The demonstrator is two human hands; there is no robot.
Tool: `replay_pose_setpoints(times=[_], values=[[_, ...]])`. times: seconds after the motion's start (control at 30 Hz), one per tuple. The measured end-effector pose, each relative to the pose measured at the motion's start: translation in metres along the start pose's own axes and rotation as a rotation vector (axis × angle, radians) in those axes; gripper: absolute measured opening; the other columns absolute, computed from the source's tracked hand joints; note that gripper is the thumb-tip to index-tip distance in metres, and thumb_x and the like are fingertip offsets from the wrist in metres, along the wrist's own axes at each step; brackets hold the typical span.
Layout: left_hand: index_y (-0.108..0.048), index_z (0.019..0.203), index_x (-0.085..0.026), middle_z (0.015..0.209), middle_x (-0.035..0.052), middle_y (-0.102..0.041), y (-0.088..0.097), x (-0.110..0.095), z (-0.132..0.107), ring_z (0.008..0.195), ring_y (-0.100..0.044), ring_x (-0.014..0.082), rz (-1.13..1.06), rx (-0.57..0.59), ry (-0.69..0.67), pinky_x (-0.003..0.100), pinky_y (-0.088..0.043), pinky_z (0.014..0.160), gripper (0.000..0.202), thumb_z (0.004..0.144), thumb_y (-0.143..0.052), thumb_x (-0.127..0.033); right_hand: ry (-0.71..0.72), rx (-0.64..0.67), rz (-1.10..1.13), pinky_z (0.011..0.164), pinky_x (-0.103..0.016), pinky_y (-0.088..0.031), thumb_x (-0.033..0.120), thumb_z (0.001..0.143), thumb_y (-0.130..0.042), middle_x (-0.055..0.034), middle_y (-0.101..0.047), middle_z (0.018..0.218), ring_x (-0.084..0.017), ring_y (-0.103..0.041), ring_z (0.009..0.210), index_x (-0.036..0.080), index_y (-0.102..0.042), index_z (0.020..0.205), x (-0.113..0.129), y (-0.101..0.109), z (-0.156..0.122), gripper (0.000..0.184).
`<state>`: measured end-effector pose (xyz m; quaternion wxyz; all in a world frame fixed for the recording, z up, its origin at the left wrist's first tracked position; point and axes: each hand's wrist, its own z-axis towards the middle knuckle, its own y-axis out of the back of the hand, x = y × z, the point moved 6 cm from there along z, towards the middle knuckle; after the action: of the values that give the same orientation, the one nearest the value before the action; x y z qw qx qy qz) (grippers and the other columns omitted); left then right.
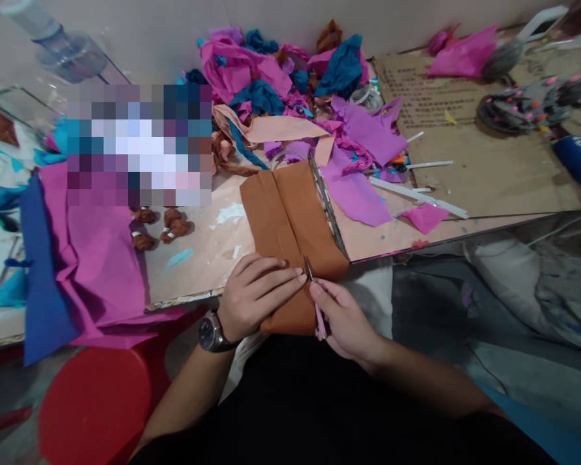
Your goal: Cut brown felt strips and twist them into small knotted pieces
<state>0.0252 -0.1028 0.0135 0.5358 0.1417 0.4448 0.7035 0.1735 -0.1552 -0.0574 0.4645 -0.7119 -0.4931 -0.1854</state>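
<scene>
A folded brown sheet (290, 213), crepe paper or cloth by its look, lies over the front edge of the table. My left hand (261, 290) rests flat on it with the fingers stretched out, pressing it down. Pink-handled scissors (321, 321) are in my right hand (341, 316), closed around the handles. Their dark blades lie on the brown sheet, close to my left fingertips. Whether the blades are cutting into the sheet I cannot tell. Several bunched brown pieces (175, 225) with white ties sit on the table to the left.
Crumpled pink, purple and teal scraps (266, 77) pile up at the back. Large magenta (91, 252) and blue sheets (46, 271) hang over the left edge. Cardboard (445, 148) covers the right side, with a grey dotted object (527, 106). A red stool (94, 407) stands below left.
</scene>
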Motion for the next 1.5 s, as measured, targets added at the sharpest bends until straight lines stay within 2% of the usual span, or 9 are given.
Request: replay_pose_setpoints(times=[0.4, 0.63, 0.87, 1.13, 1.33, 1.5], values=[[-0.062, 0.146, -0.025, 0.127, 0.0064, -0.078, -0.0014, 0.0013, -0.0023, 0.123, -0.067, 0.0241, -0.012, 0.012, 0.012, 0.045, -0.052, 0.099, 0.043, 0.104, -0.058, -0.017, -0.003, 0.005, 0.028, 0.037, -0.017, -0.037, 0.067, 0.087, -0.075, 0.01, -0.05, 0.052, -0.005, -0.043, 0.037, 0.019, -0.063, 0.089, -0.0012, 0.0005, 0.001, 0.05], [-0.064, 0.144, -0.026, 0.125, 0.0058, -0.079, 0.0015, -0.0007, 0.0009, 0.119, -0.069, 0.0236, -0.007, -0.021, 0.003, 0.043, -0.052, 0.096, 0.041, 0.105, -0.055, -0.018, -0.003, 0.005, 0.03, 0.036, -0.017, -0.037, 0.067, 0.087, -0.075, 0.0098, -0.049, 0.051, -0.005, -0.042, 0.037, 0.019, -0.062, 0.086, -0.001, 0.0003, 0.0, 0.05], [-0.064, 0.143, -0.02, 0.127, 0.0081, -0.078, 0.0008, -0.001, -0.0009, 0.122, -0.067, 0.0257, -0.014, -0.005, -0.015, 0.045, -0.051, 0.098, 0.039, 0.105, -0.056, -0.018, 0.0, 0.016, 0.047, 0.035, -0.017, -0.036, 0.066, 0.085, -0.077, 0.0105, -0.049, 0.051, -0.005, -0.041, 0.036, 0.019, -0.062, 0.086, 0.0004, -0.0025, -0.0002, 0.05], [-0.062, 0.146, -0.024, 0.127, 0.007, -0.078, -0.0005, -0.0001, -0.0006, 0.122, -0.067, 0.0242, -0.015, -0.015, -0.001, 0.044, -0.051, 0.098, 0.042, 0.105, -0.056, -0.018, 0.002, 0.022, 0.055, 0.035, -0.017, -0.036, 0.065, 0.085, -0.078, 0.0099, -0.049, 0.052, -0.005, -0.041, 0.037, 0.019, -0.064, 0.085, 0.0011, -0.0017, 0.0011, 0.048], [-0.061, 0.147, -0.022, 0.126, 0.0078, -0.078, 0.0009, -0.0012, 0.0, 0.122, -0.067, 0.0252, -0.026, -0.029, -0.002, 0.045, -0.051, 0.097, 0.042, 0.106, -0.054, -0.018, -0.031, -0.02, 0.165, 0.035, -0.019, -0.037, 0.066, 0.079, -0.082, 0.01, -0.051, 0.057, -0.005, -0.041, 0.037, 0.019, -0.065, 0.091, -0.0031, -0.0017, -0.0003, 0.052], [-0.062, 0.147, -0.021, 0.126, 0.008, -0.078, 0.0014, -0.0003, -0.0022, 0.122, -0.067, 0.0261, -0.044, -0.027, 0.007, 0.046, -0.051, 0.098, 0.041, 0.106, -0.053, -0.018, -0.03, -0.003, 0.2, 0.034, -0.018, -0.035, 0.065, 0.079, -0.084, 0.0101, -0.049, 0.057, -0.004, -0.039, 0.038, 0.019, -0.062, 0.087, -0.0015, -0.0038, -0.0011, 0.052]])
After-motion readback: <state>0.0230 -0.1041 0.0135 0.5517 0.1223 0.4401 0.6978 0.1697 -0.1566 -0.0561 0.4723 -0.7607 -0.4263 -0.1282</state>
